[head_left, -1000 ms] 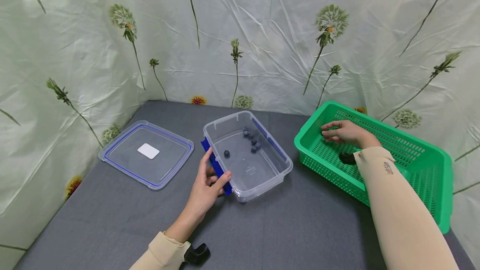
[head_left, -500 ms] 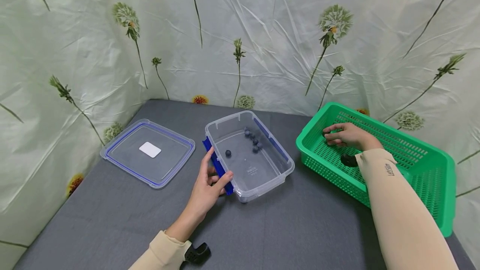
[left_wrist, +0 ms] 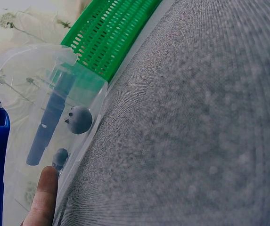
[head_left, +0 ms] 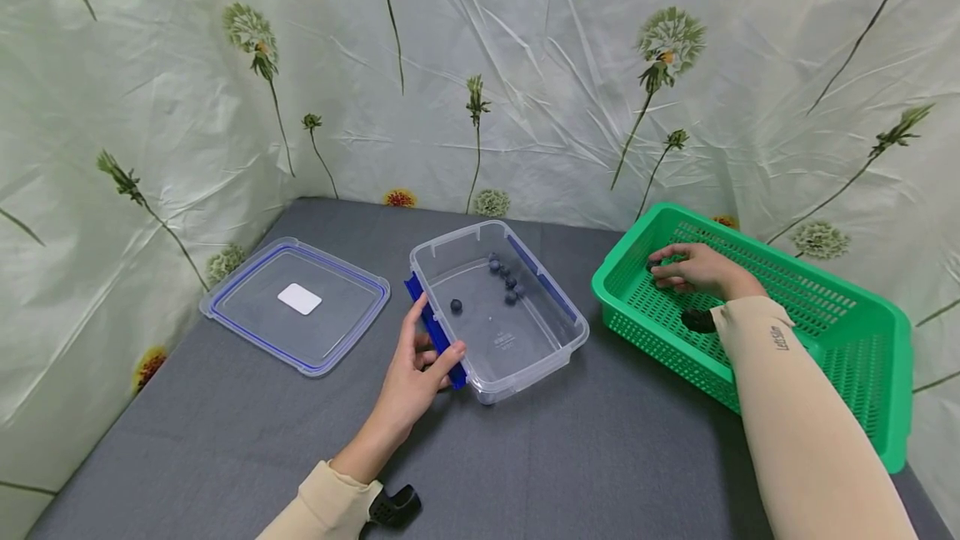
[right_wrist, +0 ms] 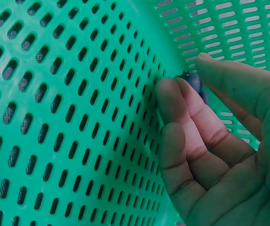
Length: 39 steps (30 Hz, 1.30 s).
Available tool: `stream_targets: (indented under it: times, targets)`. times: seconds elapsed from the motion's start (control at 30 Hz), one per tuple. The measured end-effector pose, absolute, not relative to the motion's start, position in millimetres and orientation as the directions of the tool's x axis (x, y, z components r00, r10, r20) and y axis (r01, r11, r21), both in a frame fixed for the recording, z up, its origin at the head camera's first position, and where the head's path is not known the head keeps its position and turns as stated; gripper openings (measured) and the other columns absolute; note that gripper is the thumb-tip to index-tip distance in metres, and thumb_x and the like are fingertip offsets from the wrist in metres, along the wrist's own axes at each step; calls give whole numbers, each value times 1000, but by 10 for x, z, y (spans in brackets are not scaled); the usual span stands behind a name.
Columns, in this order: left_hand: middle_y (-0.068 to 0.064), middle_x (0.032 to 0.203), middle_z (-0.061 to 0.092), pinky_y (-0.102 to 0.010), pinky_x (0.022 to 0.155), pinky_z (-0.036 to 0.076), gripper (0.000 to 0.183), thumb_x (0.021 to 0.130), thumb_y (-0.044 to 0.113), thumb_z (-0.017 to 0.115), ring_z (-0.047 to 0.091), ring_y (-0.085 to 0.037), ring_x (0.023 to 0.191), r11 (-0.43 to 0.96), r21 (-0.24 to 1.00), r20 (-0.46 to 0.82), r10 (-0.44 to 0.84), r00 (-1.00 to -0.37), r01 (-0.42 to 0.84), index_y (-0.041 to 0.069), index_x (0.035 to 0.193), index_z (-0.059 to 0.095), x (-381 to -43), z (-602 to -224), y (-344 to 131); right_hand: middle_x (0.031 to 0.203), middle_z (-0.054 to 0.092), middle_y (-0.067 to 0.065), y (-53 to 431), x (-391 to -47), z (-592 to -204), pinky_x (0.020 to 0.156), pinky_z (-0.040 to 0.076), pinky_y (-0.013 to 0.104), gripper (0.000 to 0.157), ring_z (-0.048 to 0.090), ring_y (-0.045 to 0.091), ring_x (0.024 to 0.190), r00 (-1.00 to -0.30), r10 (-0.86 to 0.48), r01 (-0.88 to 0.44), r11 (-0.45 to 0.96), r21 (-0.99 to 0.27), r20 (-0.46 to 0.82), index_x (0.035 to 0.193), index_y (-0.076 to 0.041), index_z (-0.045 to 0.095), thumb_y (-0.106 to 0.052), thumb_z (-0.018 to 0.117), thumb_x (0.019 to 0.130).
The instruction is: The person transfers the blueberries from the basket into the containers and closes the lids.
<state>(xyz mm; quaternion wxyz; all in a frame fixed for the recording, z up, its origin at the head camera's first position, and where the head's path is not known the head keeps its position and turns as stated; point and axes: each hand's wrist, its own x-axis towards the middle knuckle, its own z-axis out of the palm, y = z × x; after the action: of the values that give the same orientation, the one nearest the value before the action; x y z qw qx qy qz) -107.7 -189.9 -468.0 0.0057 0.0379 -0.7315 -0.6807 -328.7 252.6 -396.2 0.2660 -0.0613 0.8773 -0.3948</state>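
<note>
My left hand (head_left: 411, 377) grips the near left side of a clear plastic food container (head_left: 517, 352) by its blue latch (head_left: 435, 332). Several blueberries (head_left: 510, 283) lie along the container's far right side, and a lone blueberry (head_left: 456, 306) sits nearer the latch. In the left wrist view a fingertip (left_wrist: 44, 195) shows against the clear wall, with a blueberry (left_wrist: 79, 120) behind it. My right hand (head_left: 697, 269) is down inside a green slotted basket (head_left: 862, 307), at its far left end. There its fingers pinch a blueberry (right_wrist: 194, 84), partly hidden behind the fingertips.
The container's clear lid (head_left: 300, 340), with a blue seal and white label, lies flat to the left. A grey cloth (head_left: 540, 465) covers the table. Flower-printed sheeting (head_left: 480, 40) hangs behind and along the left.
The right fingertips have shifted slightly inside the basket, and a dark berry now shows beside them. The left hand and container keep their place; the view has drifted slightly.
</note>
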Motion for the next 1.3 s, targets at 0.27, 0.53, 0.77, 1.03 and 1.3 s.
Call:
stream_targets:
  times: [0.27,0.53,0.77,1.03,1.3]
  targets:
    - [-20,139,53,-34,80,66,91,102,27,77,72,-22,108,73,996,-43,-67,-997,-48,49,168,19,-1080,-4683,-1900,124,77,11,2488,-3312,-3968,81,59,29,54,74,3,99,-856,-321,72,702,-708,-405,158,7,41,-17,58,112]
    - [-20,139,53,-35,80,66,91,101,27,78,72,-23,109,73,996,-44,-66,-997,-49,50,168,20,-1076,-4685,-1899,124,77,13,2478,-3325,-3980,83,60,29,51,74,4,98,-858,-315,66,717,-694,-407,153,8,47,-16,61,111]
    - [-20,138,53,-34,80,66,91,101,28,78,72,-23,108,79,996,-43,-69,-997,-49,51,168,20,-1073,-4671,-1900,111,78,6,2490,-3334,-3977,75,58,29,48,72,5,90,-858,-303,60,744,-666,-416,149,11,49,-14,62,110]
    - [-20,139,53,-34,80,66,91,102,27,78,72,-23,108,75,996,-48,-63,-997,-53,50,168,19,-1076,-4664,-1892,119,75,18,2517,-3312,-3971,71,55,31,45,71,10,87,-861,-293,28,789,-613,-416,145,11,54,-14,62,109]
    - [-19,138,52,-34,80,66,92,102,25,77,72,-23,110,56,997,-50,-65,-997,-54,50,168,19,-1078,-4678,-1893,106,75,9,2471,-3293,-3894,74,55,34,44,68,13,85,-852,-313,17,785,-620,-419,145,10,53,-16,60,111]
